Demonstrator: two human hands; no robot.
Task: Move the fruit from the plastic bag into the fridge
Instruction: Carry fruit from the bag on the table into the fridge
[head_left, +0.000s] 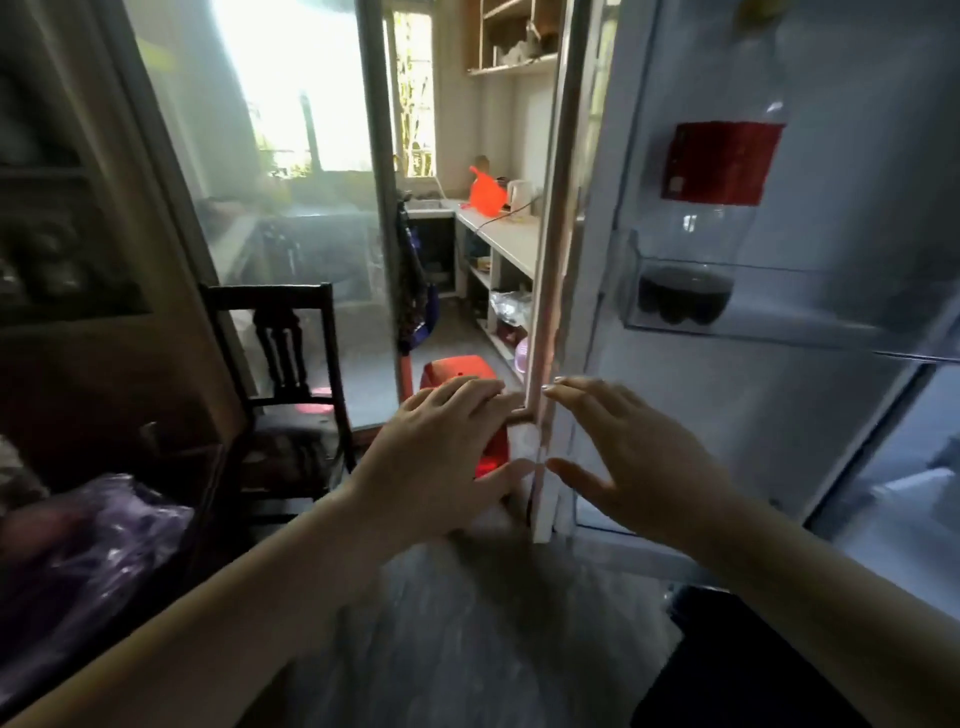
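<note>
Two hands up close: left hand (441, 457), right hand (639, 462), fingers spread, gripping nothing, either side of open fridge door (857, 208) edge; one bottle (717, 223) racked inside door

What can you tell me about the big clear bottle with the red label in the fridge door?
The big clear plastic bottle with the red label stands in the see-through door shelf of the open white fridge door. It is nearly empty: only a little dark drink sits in its bumpy bottom. Only the shelf touches it.
</note>
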